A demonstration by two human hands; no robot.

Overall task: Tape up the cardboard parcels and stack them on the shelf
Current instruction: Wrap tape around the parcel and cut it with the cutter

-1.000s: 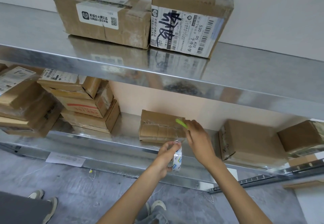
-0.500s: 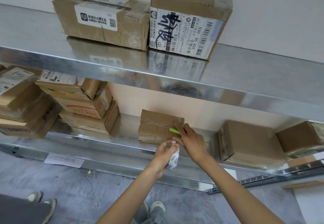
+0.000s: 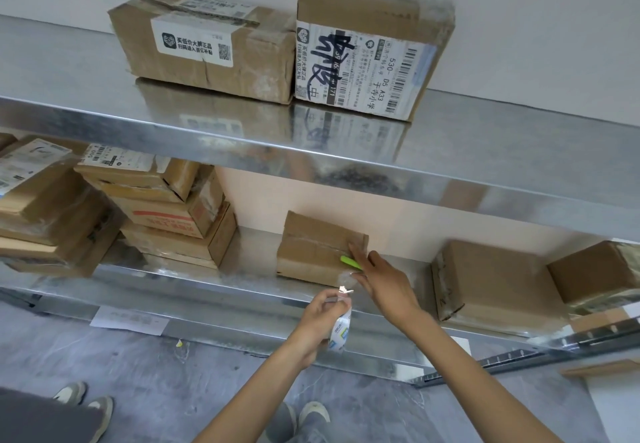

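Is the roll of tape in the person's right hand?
No, the left hand grips the tape roll; the right hand holds a green tool against the parcel.

White paper sheet [image 3: 130,319] on grey floor [image 3: 173,380]; yellow scrap [image 3: 179,343] near it; pair of shoes [image 3: 101,409] lower left.

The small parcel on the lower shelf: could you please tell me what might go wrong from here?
The green tool in the right hand lies against the parcel, so it might nick the cardboard. The left hand holds the tape roll in front of the shelf; a pull could drag the parcel forward.
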